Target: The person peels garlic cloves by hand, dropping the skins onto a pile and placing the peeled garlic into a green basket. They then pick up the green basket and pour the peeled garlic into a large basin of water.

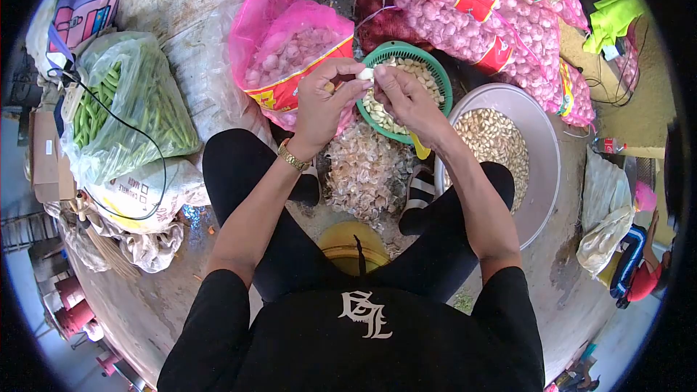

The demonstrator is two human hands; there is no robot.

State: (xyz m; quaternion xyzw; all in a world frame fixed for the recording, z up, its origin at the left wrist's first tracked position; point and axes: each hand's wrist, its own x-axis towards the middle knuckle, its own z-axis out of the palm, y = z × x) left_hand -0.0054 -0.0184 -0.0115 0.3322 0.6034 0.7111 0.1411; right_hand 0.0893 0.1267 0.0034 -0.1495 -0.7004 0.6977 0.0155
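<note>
A pale garlic clove (366, 74) sits between the fingertips of my left hand (324, 98), which is closed on it. My right hand (408, 100) is closed too, its thumb and fingertips meeting the clove from the other side. Below the right palm pokes out a yellow handle (420, 147); the rest of that tool is hidden. Both hands hover over a green plastic basket (444, 72) of peeled garlic cloves (388, 117). A heap of dry garlic skins (367, 174) lies on the ground beneath, between my feet.
At the right stands a wide basin (546, 174) of unpeeled cloves (497, 145). An open pink mesh sack (250, 29) of garlic is ahead-left, with more full sacks (501, 43) behind. Green beans in a plastic bag (131, 109) are at left. Another person (642, 276) is far right.
</note>
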